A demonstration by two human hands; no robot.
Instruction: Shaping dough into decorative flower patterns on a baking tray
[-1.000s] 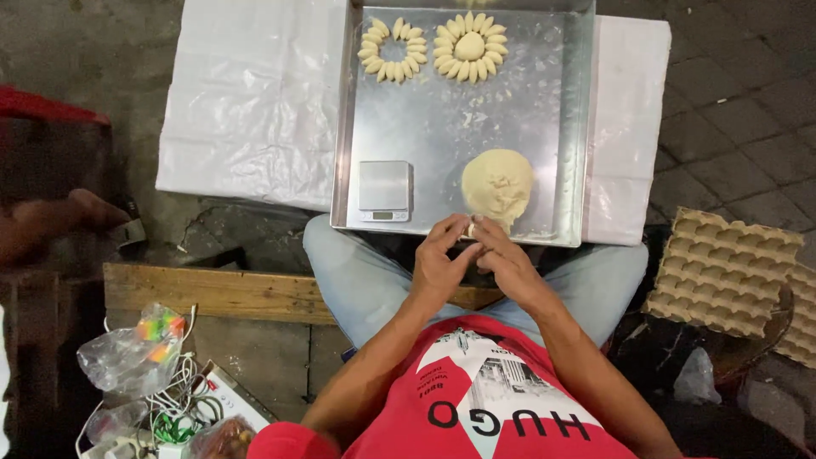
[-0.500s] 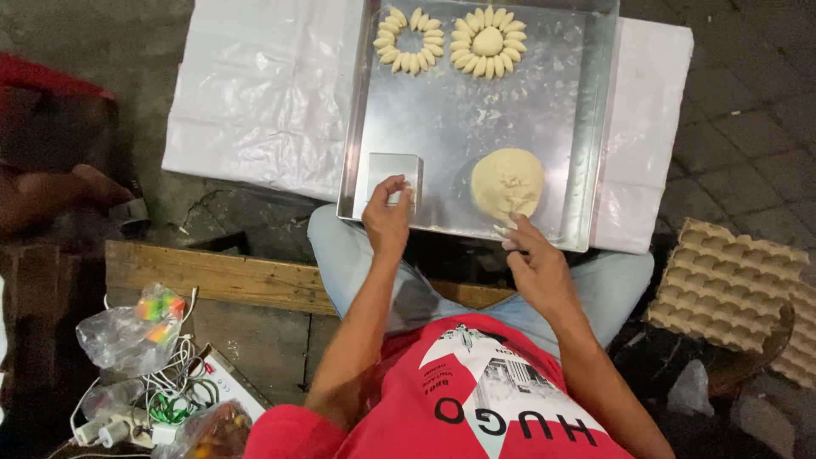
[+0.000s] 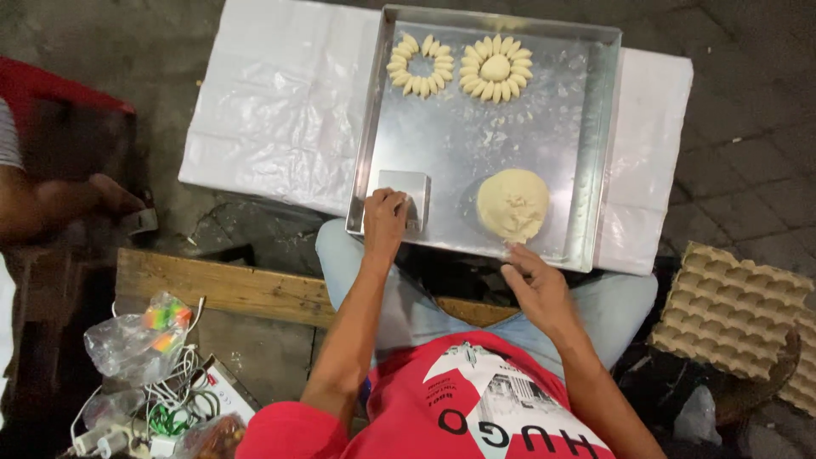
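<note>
Two bare hands work at the near edge of a steel baking tray (image 3: pixel 595 153) that rests across the person's knees. At the left, the left hand (image 3: pixel 384 223) lies on a small digital scale (image 3: pixel 406 189) in the tray's near left corner, fingers curled down over its near edge; whether anything sits pinched under them cannot be told. At the right, the right hand (image 3: pixel 537 289) hovers just off the tray's near rim, fingers loose and slightly spread, holding nothing, its tips just short of a round dough ball (image 3: pixel 512 204). Farther up the tray, well apart from the ball, lie a ring of dough petals (image 3: pixel 418 66) and beside it a dough flower (image 3: pixel 495 68) with a round centre. White plastic sheeting (image 3: pixel 272 119) lies under the tray, and a cardboard egg tray (image 3: pixel 731 314) sits to the right.
</note>
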